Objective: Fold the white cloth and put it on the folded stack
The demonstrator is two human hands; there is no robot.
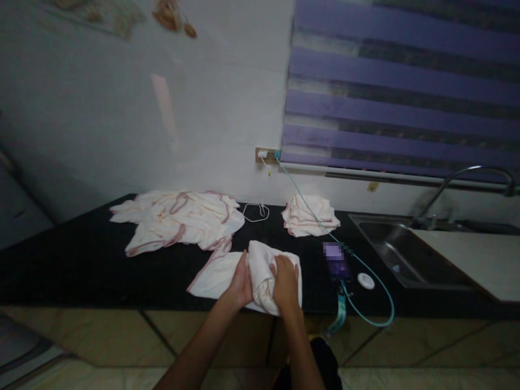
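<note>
A white cloth with a reddish-brown border [217, 273] lies at the front edge of the black counter, its right part doubled into a thick, raised fold [262, 262]. My left hand [242, 280] grips the left side of that fold, palm turned towards it. Over the fold's right side, my right hand [285, 280] curls its fingers into the fabric. Behind the cloth to the left is a loose, rumpled heap of similar cloths [187, 216]. A stack of folded cloths [309, 215] sits further back on the right.
Right of my hands lie a phone [336, 261] with a teal strap and a round white object [366, 280]. A teal cable [376, 276] runs from the wall socket [267, 156] across the folded stack. Further right is a sink [390, 249] with a curved tap [467, 173].
</note>
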